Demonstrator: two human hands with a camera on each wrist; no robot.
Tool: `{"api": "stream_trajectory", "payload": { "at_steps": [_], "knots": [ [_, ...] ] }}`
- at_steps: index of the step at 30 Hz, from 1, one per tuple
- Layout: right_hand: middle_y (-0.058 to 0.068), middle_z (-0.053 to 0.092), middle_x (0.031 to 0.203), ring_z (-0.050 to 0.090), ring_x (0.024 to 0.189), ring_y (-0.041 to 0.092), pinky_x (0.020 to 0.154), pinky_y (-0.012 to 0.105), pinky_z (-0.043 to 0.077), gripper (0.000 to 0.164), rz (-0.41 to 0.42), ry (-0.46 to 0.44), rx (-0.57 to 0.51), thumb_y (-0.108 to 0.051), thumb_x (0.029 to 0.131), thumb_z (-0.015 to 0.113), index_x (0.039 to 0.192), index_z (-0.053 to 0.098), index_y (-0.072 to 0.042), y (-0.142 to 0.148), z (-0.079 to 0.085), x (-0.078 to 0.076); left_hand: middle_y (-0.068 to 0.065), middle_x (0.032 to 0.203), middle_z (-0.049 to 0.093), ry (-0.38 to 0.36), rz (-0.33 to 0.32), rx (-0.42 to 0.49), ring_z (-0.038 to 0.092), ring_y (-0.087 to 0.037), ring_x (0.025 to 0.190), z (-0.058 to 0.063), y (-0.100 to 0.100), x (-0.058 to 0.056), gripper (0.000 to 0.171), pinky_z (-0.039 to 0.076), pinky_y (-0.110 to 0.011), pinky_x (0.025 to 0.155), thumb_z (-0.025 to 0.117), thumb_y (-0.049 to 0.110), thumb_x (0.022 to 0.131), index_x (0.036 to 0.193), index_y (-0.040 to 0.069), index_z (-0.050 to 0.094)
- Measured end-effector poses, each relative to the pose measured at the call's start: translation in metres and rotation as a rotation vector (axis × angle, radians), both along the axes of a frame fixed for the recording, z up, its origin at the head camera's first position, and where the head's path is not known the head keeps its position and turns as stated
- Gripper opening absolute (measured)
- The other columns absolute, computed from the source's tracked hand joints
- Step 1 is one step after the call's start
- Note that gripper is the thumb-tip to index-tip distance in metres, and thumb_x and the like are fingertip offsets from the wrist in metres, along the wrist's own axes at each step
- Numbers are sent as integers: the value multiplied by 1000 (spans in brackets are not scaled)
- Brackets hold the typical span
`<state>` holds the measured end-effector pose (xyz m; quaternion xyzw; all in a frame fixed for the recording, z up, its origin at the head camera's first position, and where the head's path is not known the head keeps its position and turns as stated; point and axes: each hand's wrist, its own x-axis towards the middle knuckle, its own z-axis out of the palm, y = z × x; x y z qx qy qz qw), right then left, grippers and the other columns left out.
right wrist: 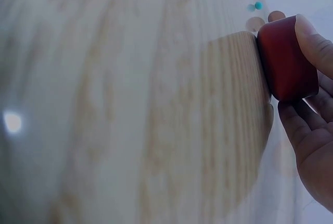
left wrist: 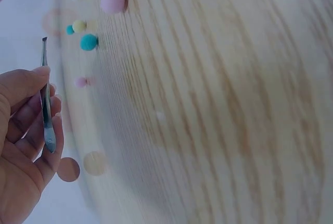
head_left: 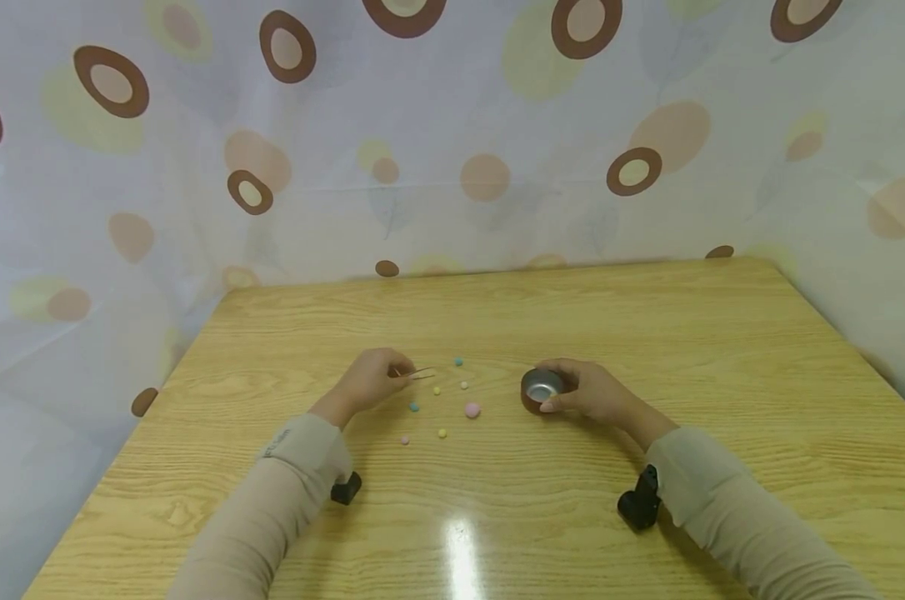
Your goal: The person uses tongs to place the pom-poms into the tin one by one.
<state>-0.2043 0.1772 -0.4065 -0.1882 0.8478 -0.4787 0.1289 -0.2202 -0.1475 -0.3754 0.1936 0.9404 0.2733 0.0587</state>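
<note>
My left hand (head_left: pixel 375 379) pinches a pair of metal tweezers (left wrist: pixel 46 94) between thumb and fingers, with the tips pointing toward the pom-poms. My right hand (head_left: pixel 591 392) grips a small round bowl (head_left: pixel 540 390) by its right side; it looks silvery inside and dark red outside. In the right wrist view the red wall of the bowl (right wrist: pixel 287 60) shows between thumb and fingers. Between the hands lie several small pom-poms: a larger pink one (head_left: pixel 472 410), a teal one (head_left: pixel 413 407), a yellow one (head_left: pixel 442 433), others scattered close by. Nothing shows between the tweezer tips.
The wooden table (head_left: pixel 452 500) spreads around both hands, with a bright light reflection near its front. A patterned cloth (head_left: pixel 437 208) hangs behind and at the sides. A small black camera (head_left: pixel 640 500) is strapped at the right wrist, another (head_left: pixel 345 488) at the left.
</note>
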Motion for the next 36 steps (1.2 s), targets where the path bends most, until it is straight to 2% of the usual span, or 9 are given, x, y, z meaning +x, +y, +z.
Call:
{"api": "stream_trajectory", "payload": {
  "at_steps": [10,18,28,36],
  "knots": [
    [14,48,120,47,104,26,87,42,36,65,0,-1,9,-26,69,71,123,44,-3,0,0,-1,-5,92,59,1,8,-21,54,-16,80,-2,-10,-1,17,46,-29,69,58,9,82,96,3,63],
    [15,48,119,46,105,28,88,43,35,66,9,16,22,-29,69,71,123,44,-3,0,1,1,-6,93,59,-25,24,-25,53,-17,80,-5,-17,-3,17,46,-28,68,58,9,82,97,2,62],
    [16,49,117,47,104,29,87,44,35,64,18,40,30,-27,70,71,122,45,-1,1,2,1,-4,85,58,-28,36,-42,52,-18,78,-5,-18,-3,15,45,-30,69,58,7,81,94,1,63],
    [14,49,118,48,103,26,87,42,36,62,13,16,-1,-23,71,71,123,45,-3,0,2,2,-3,86,58,-45,72,-73,52,-17,78,-9,-16,-6,15,45,-29,69,59,8,80,94,3,63]
  ]
}}
